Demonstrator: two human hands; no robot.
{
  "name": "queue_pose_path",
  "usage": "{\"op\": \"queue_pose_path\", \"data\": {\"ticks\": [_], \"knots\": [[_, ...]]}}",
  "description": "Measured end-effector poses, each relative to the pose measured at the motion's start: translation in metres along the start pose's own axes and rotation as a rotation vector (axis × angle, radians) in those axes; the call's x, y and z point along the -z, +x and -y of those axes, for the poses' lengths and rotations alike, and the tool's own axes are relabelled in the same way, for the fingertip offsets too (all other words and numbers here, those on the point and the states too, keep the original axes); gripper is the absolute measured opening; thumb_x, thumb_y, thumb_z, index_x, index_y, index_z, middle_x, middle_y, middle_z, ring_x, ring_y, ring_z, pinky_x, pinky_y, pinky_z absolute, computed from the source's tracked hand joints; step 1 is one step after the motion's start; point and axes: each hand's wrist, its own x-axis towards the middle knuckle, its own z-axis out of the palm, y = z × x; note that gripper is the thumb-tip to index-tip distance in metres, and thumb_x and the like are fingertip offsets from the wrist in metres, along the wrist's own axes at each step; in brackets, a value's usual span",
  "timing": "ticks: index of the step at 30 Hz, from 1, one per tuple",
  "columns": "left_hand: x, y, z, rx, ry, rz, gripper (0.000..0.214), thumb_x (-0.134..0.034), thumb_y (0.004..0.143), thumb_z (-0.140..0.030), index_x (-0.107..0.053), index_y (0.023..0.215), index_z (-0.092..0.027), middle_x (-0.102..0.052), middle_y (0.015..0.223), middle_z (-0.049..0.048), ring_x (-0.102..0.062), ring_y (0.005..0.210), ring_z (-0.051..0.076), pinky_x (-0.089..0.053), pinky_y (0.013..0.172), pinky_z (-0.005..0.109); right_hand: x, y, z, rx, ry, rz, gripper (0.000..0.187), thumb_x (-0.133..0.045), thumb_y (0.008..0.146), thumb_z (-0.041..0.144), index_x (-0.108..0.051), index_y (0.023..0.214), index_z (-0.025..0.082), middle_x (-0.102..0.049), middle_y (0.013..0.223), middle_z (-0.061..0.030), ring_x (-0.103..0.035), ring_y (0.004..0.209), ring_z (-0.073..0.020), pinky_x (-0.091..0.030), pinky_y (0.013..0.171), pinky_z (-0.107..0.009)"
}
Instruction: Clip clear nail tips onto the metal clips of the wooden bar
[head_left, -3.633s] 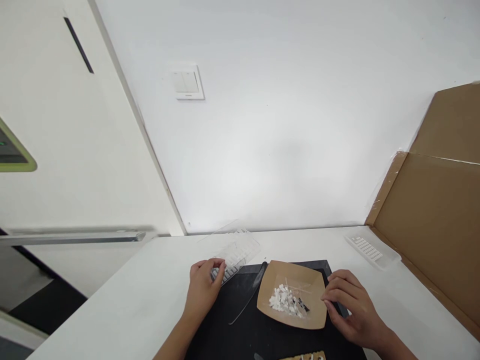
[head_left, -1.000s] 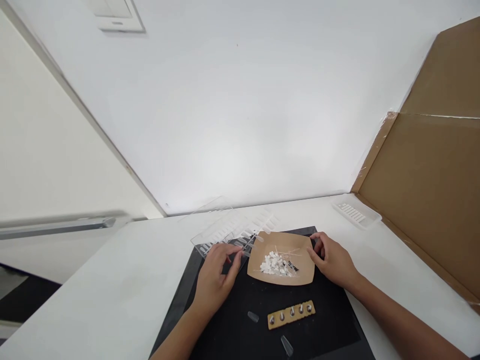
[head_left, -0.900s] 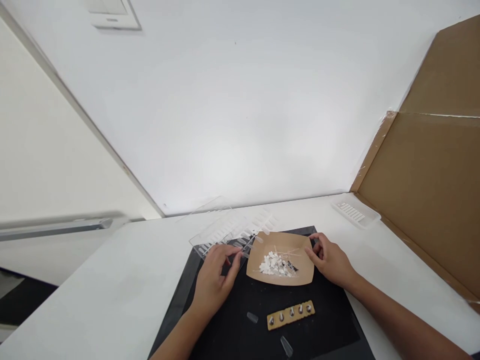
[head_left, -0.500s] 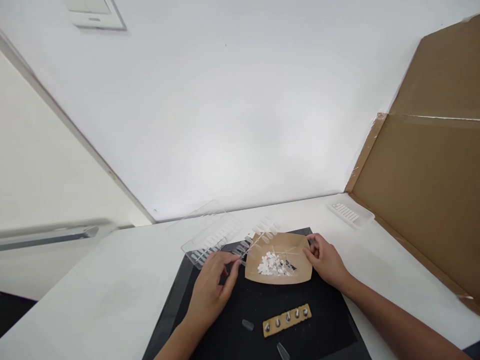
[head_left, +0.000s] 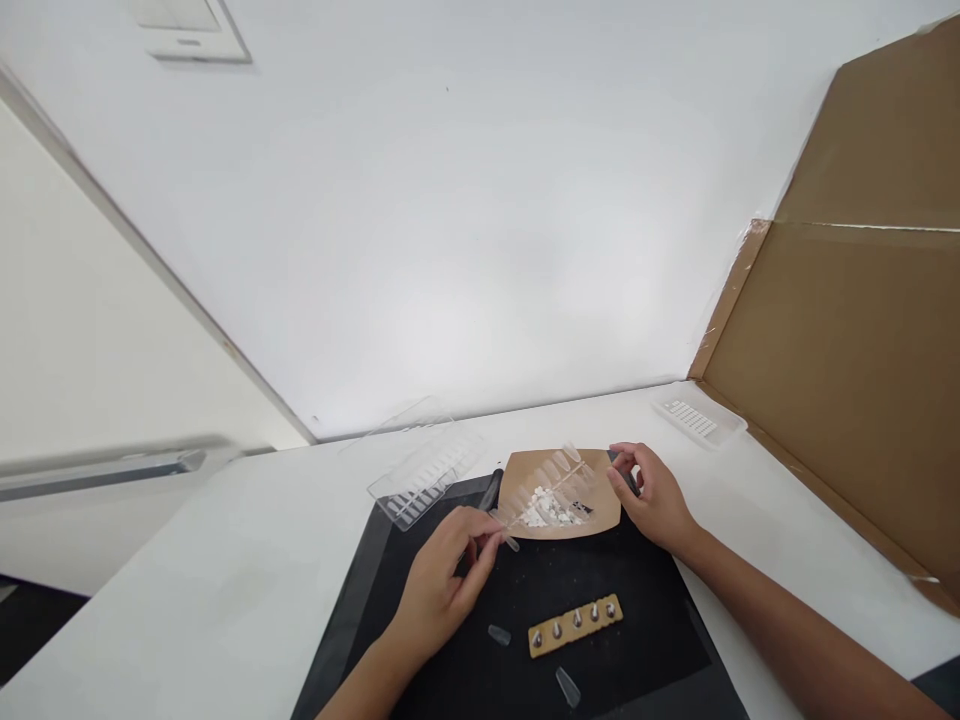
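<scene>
My left hand (head_left: 448,578) pinches the near end of a clear strip of false nail tips (head_left: 541,492), which reaches up over a brown paper tray (head_left: 525,471). White bits and a few dark pieces lie in the tray. My right hand (head_left: 654,496) grips the tray's right edge with curled fingers. A black mat (head_left: 637,650) lies under both. On the mat, near me, sits a tan strip with several dark nail tips standing on it (head_left: 575,625), with two loose clear nail tips (head_left: 499,634) beside it.
A clear plastic case of nail tips (head_left: 424,474) lies open at the mat's far left corner on the white table (head_left: 225,560). A second clear case (head_left: 697,416) sits by the brown cardboard sheet (head_left: 855,380) on the right. White wall behind.
My left hand has drawn a strip of nail tips out of the clear case and swung it over the paper tray. My right hand stays on the tray's edge. The view tilted down.
</scene>
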Motion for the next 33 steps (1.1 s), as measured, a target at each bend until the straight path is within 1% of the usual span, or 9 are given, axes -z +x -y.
{"op": "queue_pose_path", "data": {"ticks": [2, 5, 11, 13, 18, 23, 26, 29, 33], "knots": [[-0.001, 0.000, -0.004, -0.047, -0.030, 0.010, 0.014, -0.059, 0.104, -0.026, -0.072, 0.106, -0.023, -0.072, 0.092, 0.0050, -0.067, 0.072, 0.015, -0.056, 0.063, 0.026, 0.002, -0.004, 0.007, 0.090, 0.041, 0.010, 0.035, -0.055, 0.105, 0.044, -0.061, 0.132, 0.022, -0.073, 0.112, -0.0098, -0.068, 0.101, -0.0248, -0.056, 0.081, -0.037], [-0.002, 0.001, -0.008, -0.107, -0.056, 0.019, 0.012, -0.059, 0.103, -0.020, -0.070, 0.108, -0.023, -0.072, 0.092, 0.0045, -0.068, 0.071, 0.014, -0.056, 0.062, 0.024, 0.003, -0.009, 0.015, 0.142, 0.146, 0.086, 0.034, -0.052, 0.107, 0.043, -0.062, 0.134, 0.024, -0.073, 0.113, -0.0091, -0.068, 0.096, -0.0229, -0.055, 0.080, -0.036], [-0.004, 0.000, -0.010, -0.226, -0.080, 0.051, 0.019, -0.059, 0.102, -0.009, -0.065, 0.113, -0.022, -0.072, 0.093, 0.0044, -0.071, 0.080, 0.015, -0.058, 0.069, 0.022, 0.000, -0.017, 0.021, 0.053, 0.253, 0.175, 0.034, -0.056, 0.106, 0.048, -0.066, 0.130, 0.025, -0.072, 0.101, -0.0054, -0.059, 0.077, -0.0187, -0.053, 0.074, -0.033], [-0.005, -0.001, -0.010, -0.228, -0.089, 0.075, 0.020, -0.059, 0.102, -0.007, -0.064, 0.114, -0.022, -0.072, 0.096, 0.0049, -0.071, 0.083, 0.014, -0.057, 0.068, 0.021, 0.000, -0.018, 0.022, 0.017, 0.297, 0.186, 0.035, -0.054, 0.107, 0.049, -0.067, 0.129, 0.026, -0.071, 0.097, -0.0048, -0.059, 0.076, -0.0190, -0.053, 0.074, -0.033], [-0.006, -0.004, -0.009, -0.219, -0.109, 0.124, 0.024, -0.058, 0.102, -0.006, -0.063, 0.118, -0.023, -0.071, 0.099, 0.0051, -0.069, 0.083, 0.014, -0.055, 0.067, 0.020, 0.003, -0.021, 0.029, -0.032, 0.431, 0.216, 0.038, -0.052, 0.108, 0.053, -0.067, 0.130, 0.026, -0.070, 0.100, -0.0057, -0.065, 0.084, -0.0207, -0.055, 0.075, -0.033], [-0.006, -0.004, -0.009, -0.202, -0.101, 0.131, 0.024, -0.057, 0.102, -0.006, -0.062, 0.118, -0.023, -0.070, 0.098, 0.0049, -0.067, 0.081, 0.014, -0.054, 0.067, 0.020, 0.008, -0.025, 0.034, -0.089, 0.504, 0.234, 0.038, -0.044, 0.112, 0.051, -0.070, 0.127, 0.028, -0.065, 0.086, -0.0021, -0.063, 0.077, -0.0191, -0.053, 0.074, -0.032], [-0.006, -0.004, -0.009, -0.187, -0.099, 0.125, 0.023, -0.056, 0.102, -0.007, -0.062, 0.118, -0.023, -0.069, 0.096, 0.0043, -0.065, 0.077, 0.013, -0.052, 0.065, 0.021, 0.012, -0.027, 0.033, -0.085, 0.594, 0.262, 0.036, -0.043, 0.113, 0.048, -0.069, 0.128, 0.028, -0.065, 0.085, -0.0011, -0.062, 0.077, -0.0184, -0.053, 0.078, -0.033], [-0.006, -0.005, -0.009, -0.162, -0.095, 0.120, 0.021, -0.055, 0.103, -0.008, -0.062, 0.117, -0.023, -0.068, 0.093, 0.0035, -0.065, 0.076, 0.014, -0.052, 0.065, 0.022, 0.015, -0.028, 0.032, -0.054, 0.642, 0.297, 0.034, -0.044, 0.112, 0.046, -0.067, 0.130, 0.029, -0.067, 0.092, -0.0017, -0.062, 0.080, -0.0181, -0.054, 0.080, -0.033], [-0.006, -0.005, -0.008, -0.135, -0.092, 0.128, 0.020, -0.054, 0.103, -0.010, -0.061, 0.116, -0.023, -0.067, 0.093, 0.0027, -0.064, 0.077, 0.014, -0.052, 0.067, 0.023, 0.014, -0.030, 0.033, -0.011, 0.546, 0.296, 0.031, -0.054, 0.108, 0.046, -0.064, 0.132, 0.028, -0.069, 0.093, -0.0025, -0.063, 0.081, -0.0187, -0.054, 0.081, -0.033]]}}
